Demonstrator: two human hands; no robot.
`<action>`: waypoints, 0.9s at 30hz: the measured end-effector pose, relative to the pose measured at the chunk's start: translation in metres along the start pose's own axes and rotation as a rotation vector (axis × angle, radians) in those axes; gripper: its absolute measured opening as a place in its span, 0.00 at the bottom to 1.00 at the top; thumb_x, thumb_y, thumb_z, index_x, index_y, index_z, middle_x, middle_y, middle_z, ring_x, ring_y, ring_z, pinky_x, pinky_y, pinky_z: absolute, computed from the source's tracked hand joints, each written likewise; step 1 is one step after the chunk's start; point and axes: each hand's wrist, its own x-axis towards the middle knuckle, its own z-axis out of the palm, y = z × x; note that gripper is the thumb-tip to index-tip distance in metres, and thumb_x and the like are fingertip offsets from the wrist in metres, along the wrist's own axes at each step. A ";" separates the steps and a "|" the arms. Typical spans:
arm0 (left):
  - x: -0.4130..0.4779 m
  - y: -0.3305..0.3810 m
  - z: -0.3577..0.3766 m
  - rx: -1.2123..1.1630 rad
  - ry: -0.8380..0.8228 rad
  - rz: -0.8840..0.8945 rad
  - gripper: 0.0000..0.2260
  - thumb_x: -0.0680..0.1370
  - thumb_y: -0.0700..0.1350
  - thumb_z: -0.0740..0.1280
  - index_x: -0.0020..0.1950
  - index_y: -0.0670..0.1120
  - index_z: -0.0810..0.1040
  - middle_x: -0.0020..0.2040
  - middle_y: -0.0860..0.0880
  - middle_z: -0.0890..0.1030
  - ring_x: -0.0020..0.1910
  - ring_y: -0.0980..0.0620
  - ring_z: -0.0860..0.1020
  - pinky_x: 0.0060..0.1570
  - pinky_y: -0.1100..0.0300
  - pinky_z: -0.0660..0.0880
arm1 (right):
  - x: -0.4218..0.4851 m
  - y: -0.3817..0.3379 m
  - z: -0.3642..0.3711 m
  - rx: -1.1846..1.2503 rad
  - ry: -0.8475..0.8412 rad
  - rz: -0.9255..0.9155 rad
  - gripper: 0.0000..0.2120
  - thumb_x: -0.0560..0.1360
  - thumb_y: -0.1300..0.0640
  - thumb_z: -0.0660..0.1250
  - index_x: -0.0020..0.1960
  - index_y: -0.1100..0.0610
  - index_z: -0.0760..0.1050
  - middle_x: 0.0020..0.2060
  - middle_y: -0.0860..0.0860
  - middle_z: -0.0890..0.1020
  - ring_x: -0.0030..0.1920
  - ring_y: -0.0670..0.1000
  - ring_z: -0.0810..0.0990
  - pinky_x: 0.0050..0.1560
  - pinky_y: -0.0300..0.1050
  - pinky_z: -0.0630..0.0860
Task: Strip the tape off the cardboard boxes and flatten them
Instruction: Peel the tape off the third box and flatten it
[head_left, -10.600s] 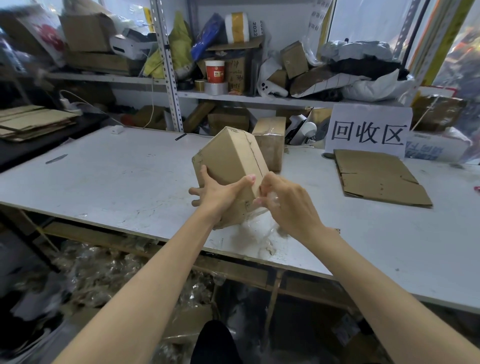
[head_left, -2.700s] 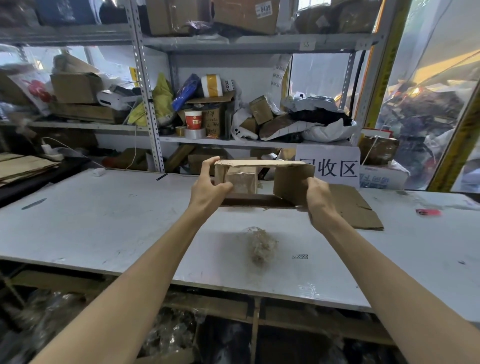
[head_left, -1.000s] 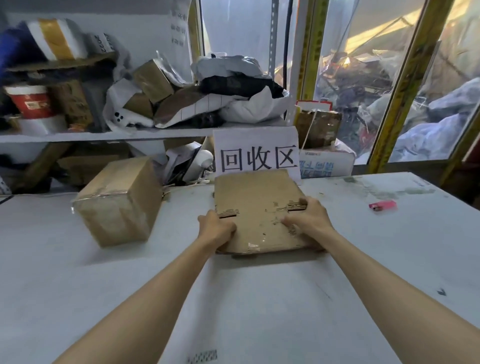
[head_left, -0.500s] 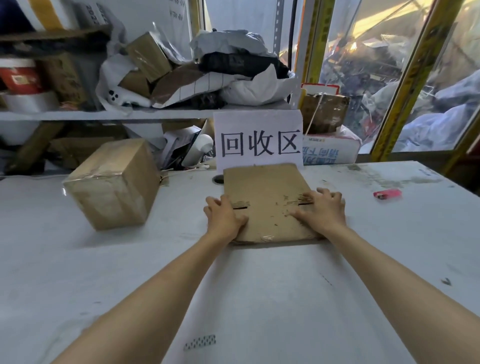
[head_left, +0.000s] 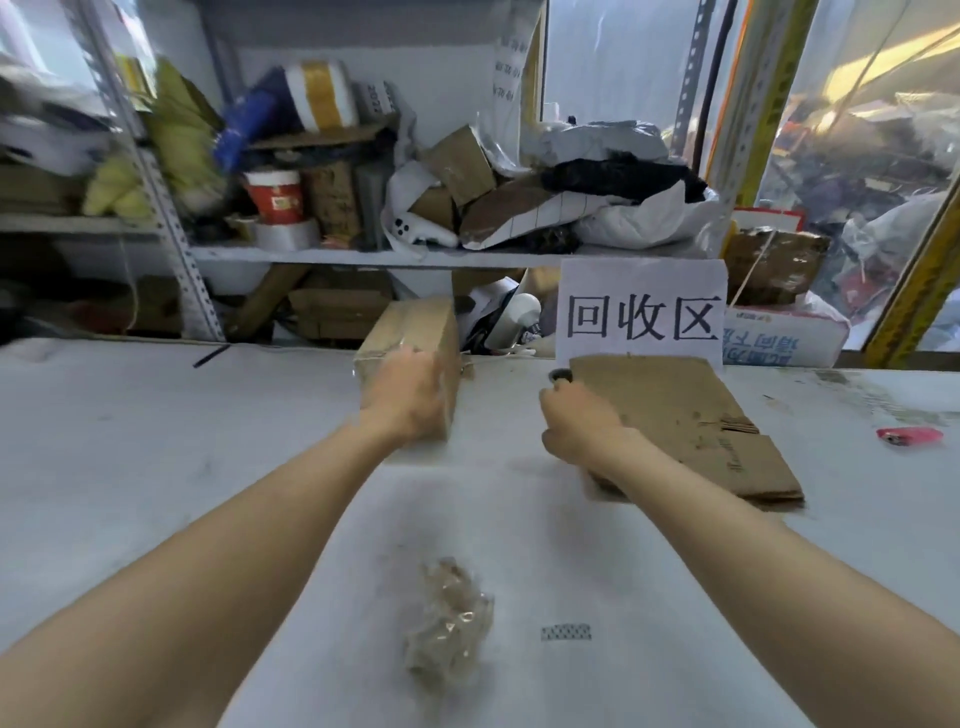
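Note:
A closed brown cardboard box (head_left: 415, 327) with clear tape on it stands at the back of the white table (head_left: 156, 467). My left hand (head_left: 405, 395) grips its near side, fingers curled over the top edge. To the right lies a stack of flattened cardboard (head_left: 691, 421) below a paper sign. My right hand (head_left: 576, 426) hovers at the stack's left edge with fingers loosely curled and nothing in them. A crumpled ball of stripped clear tape (head_left: 447, 623) sits on the table near me, between my forearms.
A white paper sign (head_left: 641, 317) with black characters stands behind the flattened stack. A pink lighter (head_left: 909, 435) lies at the right. Cluttered metal shelves (head_left: 363, 254) with boxes, bags and tape rolls line the back. A short strip of tape (head_left: 566, 632) is stuck on the table.
Both hands have left the flattened cardboard. My left hand has moved left onto the taped box, and my right hand has lifted to the stack's left edge. The view has pulled back.

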 end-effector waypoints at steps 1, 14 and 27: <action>0.001 -0.019 -0.009 0.002 0.047 -0.038 0.13 0.77 0.43 0.66 0.62 0.44 0.77 0.59 0.42 0.75 0.59 0.42 0.74 0.51 0.51 0.74 | 0.009 -0.018 -0.004 0.001 0.021 -0.034 0.08 0.74 0.62 0.61 0.53 0.61 0.70 0.58 0.59 0.73 0.58 0.60 0.71 0.46 0.49 0.67; 0.043 -0.100 0.015 -1.103 -0.204 -0.480 0.19 0.78 0.50 0.69 0.63 0.42 0.69 0.60 0.44 0.77 0.52 0.49 0.78 0.54 0.52 0.76 | 0.117 -0.122 0.012 0.993 0.160 0.387 0.26 0.74 0.40 0.62 0.59 0.61 0.72 0.57 0.58 0.78 0.56 0.60 0.76 0.52 0.50 0.73; -0.111 -0.080 -0.102 -1.238 -0.106 -0.261 0.52 0.59 0.56 0.82 0.74 0.52 0.55 0.61 0.50 0.75 0.56 0.56 0.76 0.47 0.64 0.74 | -0.071 -0.150 -0.037 1.341 0.283 -0.214 0.30 0.67 0.59 0.75 0.66 0.48 0.71 0.51 0.41 0.81 0.53 0.48 0.81 0.45 0.36 0.78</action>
